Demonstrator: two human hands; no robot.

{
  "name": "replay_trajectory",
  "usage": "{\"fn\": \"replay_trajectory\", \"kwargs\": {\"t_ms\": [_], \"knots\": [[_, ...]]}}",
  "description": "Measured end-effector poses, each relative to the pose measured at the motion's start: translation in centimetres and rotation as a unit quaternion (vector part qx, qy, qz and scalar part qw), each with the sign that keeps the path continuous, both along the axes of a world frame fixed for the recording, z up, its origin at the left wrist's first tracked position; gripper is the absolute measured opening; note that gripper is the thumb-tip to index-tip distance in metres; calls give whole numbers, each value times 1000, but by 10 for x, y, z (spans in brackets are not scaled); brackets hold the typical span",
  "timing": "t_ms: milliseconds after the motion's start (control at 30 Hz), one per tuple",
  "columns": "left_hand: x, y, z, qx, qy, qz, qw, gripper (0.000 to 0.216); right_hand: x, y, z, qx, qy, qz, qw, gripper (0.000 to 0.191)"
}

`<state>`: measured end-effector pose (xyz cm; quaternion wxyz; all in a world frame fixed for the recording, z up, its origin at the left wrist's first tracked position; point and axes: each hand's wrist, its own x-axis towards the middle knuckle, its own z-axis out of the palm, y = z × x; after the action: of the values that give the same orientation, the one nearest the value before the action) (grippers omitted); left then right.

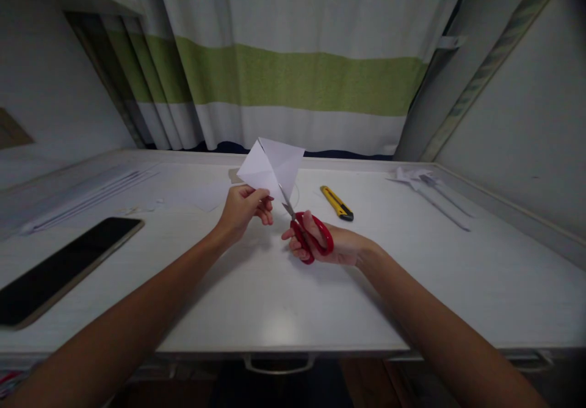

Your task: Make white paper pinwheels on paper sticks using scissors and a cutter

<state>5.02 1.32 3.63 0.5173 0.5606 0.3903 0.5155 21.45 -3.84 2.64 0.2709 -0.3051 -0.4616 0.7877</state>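
A white piece of paper is pinched by its lower edge between the thumb and fingers of my left hand, raised above the desk. My right hand has its thumb and fingers in the red handles of a pair of scissors. The scissor blades are slightly apart and reach up to the paper's lower corner. A slit or dark line runs up from the blades across the paper to its top. How much of the blades lies behind the paper is hidden.
A yellow utility knife lies right of the paper. Paper strips or scraps rest at the back right, paper sheets at the back left. A black phone lies at the left. A curtain hangs behind the white desk.
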Motion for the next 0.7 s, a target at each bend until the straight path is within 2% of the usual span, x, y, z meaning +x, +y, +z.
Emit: {"fn": "replay_trajectory", "kwargs": {"t_ms": [167,400,700], "knots": [[-1,-3,1,-27,3,-24,999,17,-3,-2,3,-24,-9,-15,1000,48],[-1,-5,1,-14,36,-25,999,18,-4,-2,-1,-14,6,-13,1000,45],[-1,-4,-1,-25,21,-34,999,18,-3,-2,-3,-3,8,-9,1000,51]]}}
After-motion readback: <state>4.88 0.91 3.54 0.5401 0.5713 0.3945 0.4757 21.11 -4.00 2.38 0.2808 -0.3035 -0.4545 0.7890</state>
